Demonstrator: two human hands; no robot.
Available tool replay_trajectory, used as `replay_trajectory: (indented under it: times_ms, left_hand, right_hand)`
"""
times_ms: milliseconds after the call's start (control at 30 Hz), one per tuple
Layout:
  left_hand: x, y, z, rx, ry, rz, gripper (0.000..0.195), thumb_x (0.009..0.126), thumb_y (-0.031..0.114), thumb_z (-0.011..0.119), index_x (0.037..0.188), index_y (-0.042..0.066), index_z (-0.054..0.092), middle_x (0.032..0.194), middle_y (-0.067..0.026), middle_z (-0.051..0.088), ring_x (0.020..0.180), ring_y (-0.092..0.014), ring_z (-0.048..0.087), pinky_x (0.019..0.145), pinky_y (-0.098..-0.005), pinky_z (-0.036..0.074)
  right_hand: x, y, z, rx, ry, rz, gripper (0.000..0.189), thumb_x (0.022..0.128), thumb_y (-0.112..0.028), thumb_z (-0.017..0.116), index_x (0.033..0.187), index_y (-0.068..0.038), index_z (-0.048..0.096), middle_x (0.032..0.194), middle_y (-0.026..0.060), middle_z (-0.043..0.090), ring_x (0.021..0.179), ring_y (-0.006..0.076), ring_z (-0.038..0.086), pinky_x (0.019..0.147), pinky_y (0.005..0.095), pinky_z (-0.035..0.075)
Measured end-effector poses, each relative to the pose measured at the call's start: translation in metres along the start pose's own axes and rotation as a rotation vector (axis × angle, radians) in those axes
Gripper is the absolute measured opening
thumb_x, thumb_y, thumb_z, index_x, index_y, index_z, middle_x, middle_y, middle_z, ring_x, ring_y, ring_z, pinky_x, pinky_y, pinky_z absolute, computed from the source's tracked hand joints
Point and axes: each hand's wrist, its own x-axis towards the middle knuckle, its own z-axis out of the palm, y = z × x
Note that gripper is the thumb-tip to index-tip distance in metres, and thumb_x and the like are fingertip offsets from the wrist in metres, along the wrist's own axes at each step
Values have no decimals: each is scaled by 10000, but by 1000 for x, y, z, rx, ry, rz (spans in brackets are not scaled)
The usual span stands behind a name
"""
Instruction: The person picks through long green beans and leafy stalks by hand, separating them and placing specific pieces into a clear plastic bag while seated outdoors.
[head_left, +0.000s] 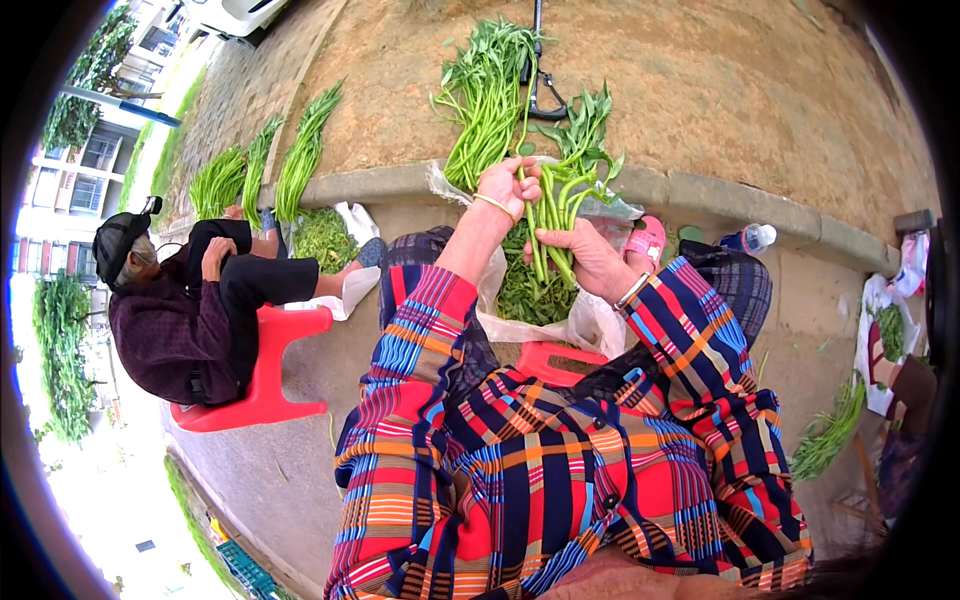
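My right hand (589, 253) grips a bunch of long green leafy-vegetable stems (553, 214), possibly water spinach, with the thumb across them and the cut ends pointing toward me. Just left of it, my left hand (508, 187), a gold-coloured bangle at its wrist, has its fingers closed around a single stem (523, 142). Below both hands, loose green leaves (536, 292) fill a whitish plastic bag (491, 322) between my knees. Beyond my hands a large pile of the same stems (487, 105) rests partly on plastic, and a smaller leafy bunch (585, 127) lies to its right.
A low concrete kerb (720, 196) crosses ahead, with a black-handled stick (546, 109) beyond. At left, a person (176, 322) sits on a red plastic stool (281, 360) near several stem bundles (307, 150). A plastic bottle (752, 238) lies right; another person's leg (911, 390) shows farther right.
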Motion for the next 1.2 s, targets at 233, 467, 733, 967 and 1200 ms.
replay_trajectory:
  times_ms: [233,467,733,967,1200]
  left_hand:
    - [7,14,-9,154,-70,-163,199,875,175,411,918,-18,438,729,-113,512,535,-164,421,467,-260,363]
    - [36,22,-18,458,38,-306,263,832,307,494,865,46,491,592,-19,493,411,-95,391,359,-228,302]
    - [76,-17,-75,872,218,-122,363,774,336,535,967,32,583,739,-79,606,588,-168,555,496,-282,444]
    - [31,-1,-84,627,-126,-479,699,756,618,433,1230,107,397,1011,-177,549,774,-296,584,659,-455,499]
    - [3,-19,-38,290,-530,-628,721,763,610,441,1206,42,412,1055,-222,542,833,-382,590,618,-460,526]
  right_hand:
    - [-2,4,1,80,-91,53,151,802,-105,579,891,-24,486,697,65,536,595,164,551,534,292,476]
    - [-11,22,5,40,-162,174,143,808,-118,577,861,-40,470,688,48,496,595,140,494,513,271,428]
    - [-25,40,32,54,-196,327,119,797,-95,584,833,-45,482,670,50,525,537,150,517,497,263,444]
    - [-23,48,36,75,-245,286,137,796,-98,588,854,-47,474,676,54,529,542,143,527,486,261,448]
    - [-32,50,43,-97,-248,403,256,738,8,606,935,-42,449,645,47,524,485,135,536,413,262,459]
